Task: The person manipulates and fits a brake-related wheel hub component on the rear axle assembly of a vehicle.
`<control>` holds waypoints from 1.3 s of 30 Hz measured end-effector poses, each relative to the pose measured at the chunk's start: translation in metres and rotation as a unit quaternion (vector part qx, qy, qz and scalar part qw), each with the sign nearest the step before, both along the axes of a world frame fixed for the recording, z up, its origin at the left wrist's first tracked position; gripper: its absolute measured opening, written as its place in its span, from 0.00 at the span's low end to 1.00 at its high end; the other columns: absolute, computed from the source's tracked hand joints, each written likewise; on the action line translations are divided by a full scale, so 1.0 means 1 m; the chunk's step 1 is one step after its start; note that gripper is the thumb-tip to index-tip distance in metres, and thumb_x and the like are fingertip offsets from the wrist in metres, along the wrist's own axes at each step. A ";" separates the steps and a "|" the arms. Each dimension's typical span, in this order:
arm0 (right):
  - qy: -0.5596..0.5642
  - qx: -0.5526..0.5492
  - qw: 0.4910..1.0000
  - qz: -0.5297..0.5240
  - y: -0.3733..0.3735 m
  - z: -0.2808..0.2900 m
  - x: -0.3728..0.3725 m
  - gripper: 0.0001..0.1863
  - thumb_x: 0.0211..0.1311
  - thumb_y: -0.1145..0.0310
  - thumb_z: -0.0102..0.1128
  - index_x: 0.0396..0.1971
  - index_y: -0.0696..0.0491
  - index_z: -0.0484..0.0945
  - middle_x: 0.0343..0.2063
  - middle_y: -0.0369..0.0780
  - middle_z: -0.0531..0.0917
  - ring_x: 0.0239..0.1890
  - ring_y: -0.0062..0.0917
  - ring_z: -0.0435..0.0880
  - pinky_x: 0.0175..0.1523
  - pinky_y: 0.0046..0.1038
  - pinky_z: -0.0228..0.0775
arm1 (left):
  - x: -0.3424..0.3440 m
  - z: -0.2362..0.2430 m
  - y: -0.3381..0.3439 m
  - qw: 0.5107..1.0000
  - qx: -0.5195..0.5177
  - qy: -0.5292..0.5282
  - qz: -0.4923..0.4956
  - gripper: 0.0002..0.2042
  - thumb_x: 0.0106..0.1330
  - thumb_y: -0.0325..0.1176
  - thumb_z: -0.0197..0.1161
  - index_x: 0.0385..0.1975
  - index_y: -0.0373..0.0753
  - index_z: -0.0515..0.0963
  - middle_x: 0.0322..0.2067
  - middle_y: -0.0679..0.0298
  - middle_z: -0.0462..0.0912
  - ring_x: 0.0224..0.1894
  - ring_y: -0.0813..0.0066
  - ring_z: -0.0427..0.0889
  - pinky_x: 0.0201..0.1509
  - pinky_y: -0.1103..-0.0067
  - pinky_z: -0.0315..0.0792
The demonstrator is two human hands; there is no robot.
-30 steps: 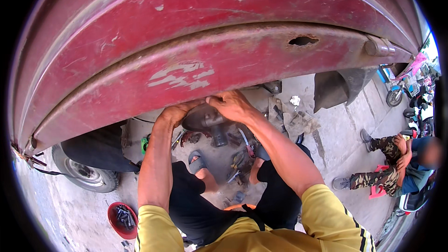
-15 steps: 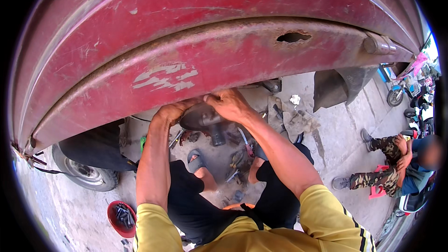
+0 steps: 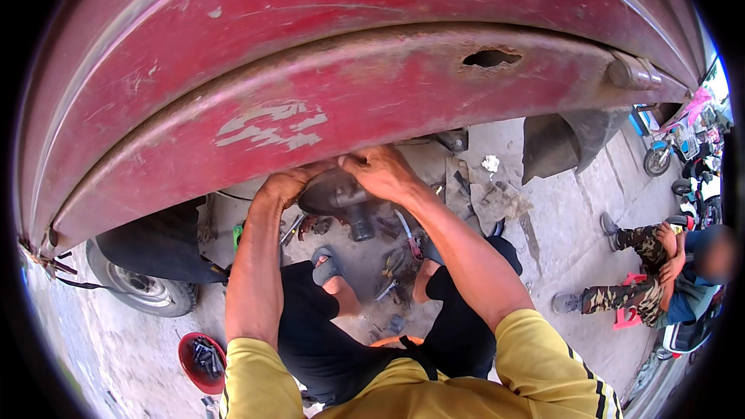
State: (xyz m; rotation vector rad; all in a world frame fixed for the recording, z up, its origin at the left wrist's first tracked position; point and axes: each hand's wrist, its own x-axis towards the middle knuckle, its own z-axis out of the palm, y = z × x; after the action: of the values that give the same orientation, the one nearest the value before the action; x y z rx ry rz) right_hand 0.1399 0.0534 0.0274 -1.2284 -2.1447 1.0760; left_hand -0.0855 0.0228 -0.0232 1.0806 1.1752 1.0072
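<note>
Both my arms reach forward to the lower edge of a red vehicle panel (image 3: 372, 101). Just beneath that edge is a dark round metal part (image 3: 322, 194) with a short cylindrical end pointing down. My left hand (image 3: 289, 183) curls at the part's left rim, its fingertips partly hidden by the panel. Over the part's upper right side, my right hand (image 3: 380, 172) is closed with its fingers bent, and the thumb lies near the left hand's fingers. What the fingertips press on behind the panel is out of sight.
Below lie loose tools and parts, among them a red-handled tool (image 3: 413, 244). A red bowl (image 3: 203, 363) of metal pieces stands at left, near a wheel (image 3: 147, 287). A black rubber flap (image 3: 559, 143) hangs at right. Another person (image 3: 660, 271) sits on the right, with motorbikes (image 3: 663, 157) behind.
Both hands stay at the round metal part with almost the same grip. The panel sits very slightly differently in view; nothing is let go.
</note>
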 end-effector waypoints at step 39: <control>0.096 -0.171 0.979 -0.051 0.035 -0.028 0.007 0.17 0.58 0.62 0.70 0.34 0.65 0.84 0.29 0.49 0.85 0.33 0.32 0.83 0.43 0.35 0.73 | 0.010 0.019 -0.004 0.999 -0.047 -0.011 0.021 0.11 0.65 0.29 0.69 0.42 0.29 0.84 0.36 0.59 0.87 0.37 0.75 0.83 0.43 0.78 0.78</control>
State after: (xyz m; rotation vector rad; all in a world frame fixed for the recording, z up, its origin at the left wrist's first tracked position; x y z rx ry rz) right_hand 0.1466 0.0886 -0.0003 -1.3032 -1.7814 1.4967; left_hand -0.0757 0.0185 -0.0042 0.9722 1.2208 0.9835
